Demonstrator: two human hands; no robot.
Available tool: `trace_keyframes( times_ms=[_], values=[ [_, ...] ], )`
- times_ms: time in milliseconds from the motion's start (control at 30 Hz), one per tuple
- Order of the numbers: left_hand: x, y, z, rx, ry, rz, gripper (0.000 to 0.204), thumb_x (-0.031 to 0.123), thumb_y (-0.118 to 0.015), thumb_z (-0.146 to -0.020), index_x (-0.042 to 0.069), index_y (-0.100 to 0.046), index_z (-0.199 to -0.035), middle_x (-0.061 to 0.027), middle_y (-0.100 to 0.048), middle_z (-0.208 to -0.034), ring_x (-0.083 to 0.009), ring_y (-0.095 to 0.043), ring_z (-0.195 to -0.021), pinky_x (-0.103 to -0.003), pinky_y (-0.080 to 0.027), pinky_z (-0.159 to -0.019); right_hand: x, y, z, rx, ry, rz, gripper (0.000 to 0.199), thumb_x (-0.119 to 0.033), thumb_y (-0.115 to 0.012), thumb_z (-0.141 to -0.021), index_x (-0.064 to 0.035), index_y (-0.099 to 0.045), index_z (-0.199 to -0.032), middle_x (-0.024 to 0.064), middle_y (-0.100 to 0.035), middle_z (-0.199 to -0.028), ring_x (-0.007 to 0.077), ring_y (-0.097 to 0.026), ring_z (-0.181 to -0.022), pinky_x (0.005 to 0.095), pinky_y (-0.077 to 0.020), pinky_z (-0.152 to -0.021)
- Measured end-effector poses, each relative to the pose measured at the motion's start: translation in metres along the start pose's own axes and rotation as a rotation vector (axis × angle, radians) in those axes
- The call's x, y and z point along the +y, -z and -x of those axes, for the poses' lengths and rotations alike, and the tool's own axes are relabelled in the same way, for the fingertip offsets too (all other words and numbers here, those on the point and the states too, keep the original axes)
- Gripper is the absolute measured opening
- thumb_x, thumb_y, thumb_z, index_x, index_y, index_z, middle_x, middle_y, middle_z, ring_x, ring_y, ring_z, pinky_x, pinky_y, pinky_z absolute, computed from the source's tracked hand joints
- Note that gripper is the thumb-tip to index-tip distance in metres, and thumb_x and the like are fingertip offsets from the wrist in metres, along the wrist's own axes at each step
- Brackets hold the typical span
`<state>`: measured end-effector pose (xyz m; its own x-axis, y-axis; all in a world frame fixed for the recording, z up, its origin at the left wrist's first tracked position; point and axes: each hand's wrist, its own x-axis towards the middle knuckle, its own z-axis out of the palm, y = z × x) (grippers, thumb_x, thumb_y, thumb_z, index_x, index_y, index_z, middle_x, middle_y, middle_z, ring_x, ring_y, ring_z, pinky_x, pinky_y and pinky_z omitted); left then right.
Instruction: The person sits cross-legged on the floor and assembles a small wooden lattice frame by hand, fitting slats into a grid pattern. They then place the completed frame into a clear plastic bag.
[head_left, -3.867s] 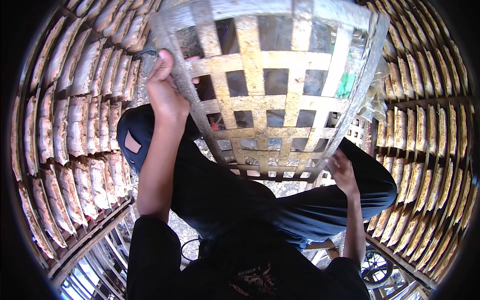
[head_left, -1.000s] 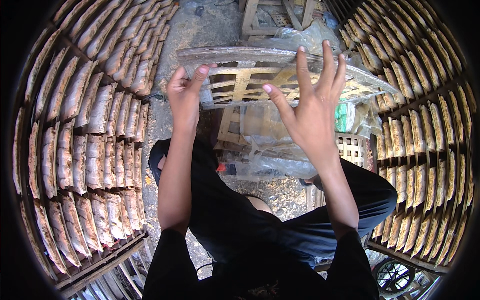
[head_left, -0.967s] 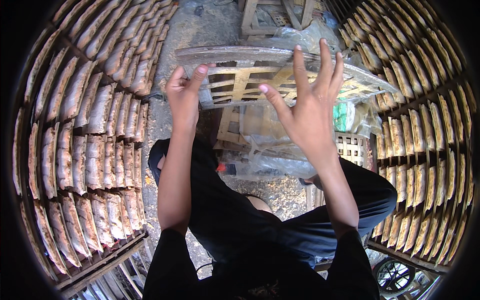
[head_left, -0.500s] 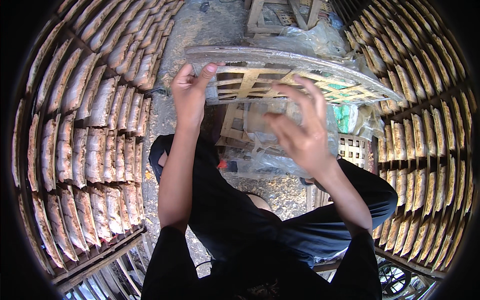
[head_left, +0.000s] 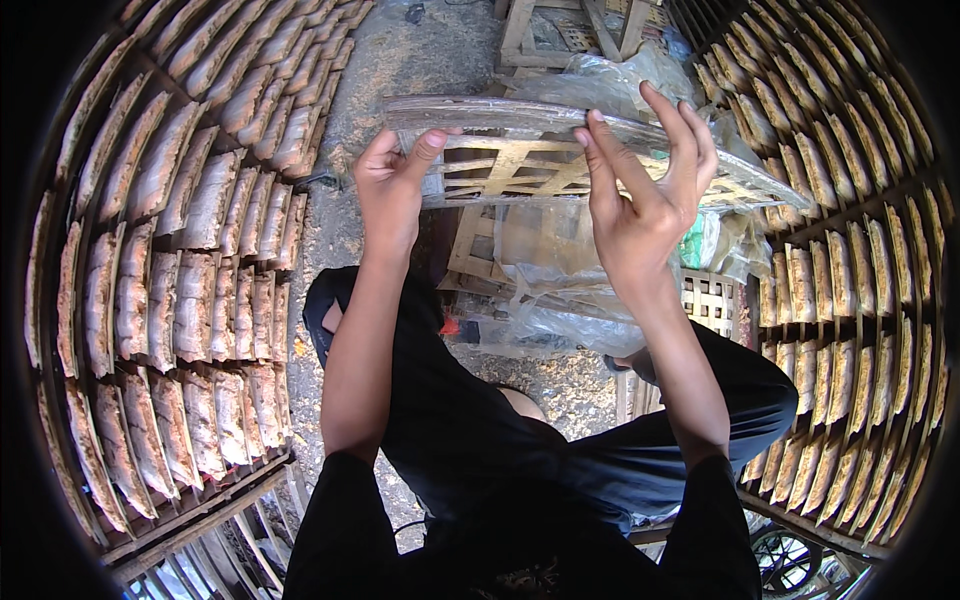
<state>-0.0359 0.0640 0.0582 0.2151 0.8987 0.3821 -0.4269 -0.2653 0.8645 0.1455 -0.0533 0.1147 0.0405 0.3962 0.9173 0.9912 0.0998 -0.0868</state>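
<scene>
Bamboo strips woven into a flat square tray [head_left: 520, 170] sit high up in front of me, held level, far from my body. My left hand [head_left: 392, 190] holds the tray's left edge, with the thumb on the near side and the fingers curled around it. My right hand [head_left: 645, 195] is spread wide, with its fingertips [head_left: 597, 122] touching the tray's top rim, and it is not closed on it. Just under the tray, on the ground, lies a heap of clear plastic bags [head_left: 560, 270] on a small wooden frame [head_left: 480, 250]. My legs in dark trousers [head_left: 560, 460] are below that, close to me. On the left, long racks hold rows of pale flat crackers [head_left: 190, 280]. On the right, more rows of the same crackers [head_left: 860, 300] fill other racks. Grey dirt ground [head_left: 400, 70] runs between them.
</scene>
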Motion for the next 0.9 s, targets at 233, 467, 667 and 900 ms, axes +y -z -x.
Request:
trace_keyframes(
  times_ms=[233, 467, 667, 900],
  values=[
    [0.004, -0.003, 0.002, 0.011, -0.003, -0.017, 0.015, 0.008, -0.071, -0.088, -0.002, -0.066, -0.096, -0.0125, -0.072, -0.097, -0.0122, -0.065, -0.088, -0.026, -0.049, -0.081, -0.002, 0.001, -0.006, -0.018, -0.097, -0.091, 0.01, -0.008, -0.077, -0.074, -0.0082, -0.075, -0.084, 0.0111, -0.058, -0.117, 0.0313, -0.048, -0.115, 0.0446, -0.0377, -0.099],
    [0.008, -0.006, 0.004, 0.002, 0.026, -0.004, 0.017, 0.009, -0.071, -0.088, -0.002, -0.066, -0.1, -0.0122, -0.072, -0.097, -0.0129, -0.066, -0.089, -0.026, -0.05, -0.083, -0.019, 0.01, -0.004, -0.194, -0.011, -0.227, 0.017, -0.021, -0.08, -0.073, -0.0071, -0.073, -0.08, 0.0093, -0.058, -0.116, 0.0326, -0.046, -0.117, 0.0448, -0.0367, -0.099],
    [0.009, -0.006, 0.005, 0.007, 0.051, -0.019, 0.019, 0.01, -0.071, -0.088, -0.003, -0.066, -0.101, -0.0113, -0.072, -0.097, -0.0125, -0.066, -0.089, -0.026, -0.05, -0.082, -0.038, 0.009, 0.003, -0.281, 0.084, -0.211, 0.028, -0.028, -0.082, -0.068, -0.0085, -0.073, -0.086, 0.0093, -0.057, -0.119, 0.0353, -0.044, -0.121, 0.0459, -0.0374, -0.098],
    [0.008, -0.003, 0.006, -0.007, 0.034, -0.016, 0.018, 0.01, -0.071, -0.088, -0.003, -0.067, -0.1, -0.0107, -0.072, -0.097, -0.0123, -0.066, -0.087, -0.026, -0.051, -0.08, -0.029, 0.001, -0.019, -0.121, 0.081, -0.097, 0.026, -0.021, -0.083, -0.069, -0.0104, -0.073, -0.09, 0.0102, -0.056, -0.119, 0.0367, -0.043, -0.119, 0.0435, -0.0387, -0.095]
  ],
)
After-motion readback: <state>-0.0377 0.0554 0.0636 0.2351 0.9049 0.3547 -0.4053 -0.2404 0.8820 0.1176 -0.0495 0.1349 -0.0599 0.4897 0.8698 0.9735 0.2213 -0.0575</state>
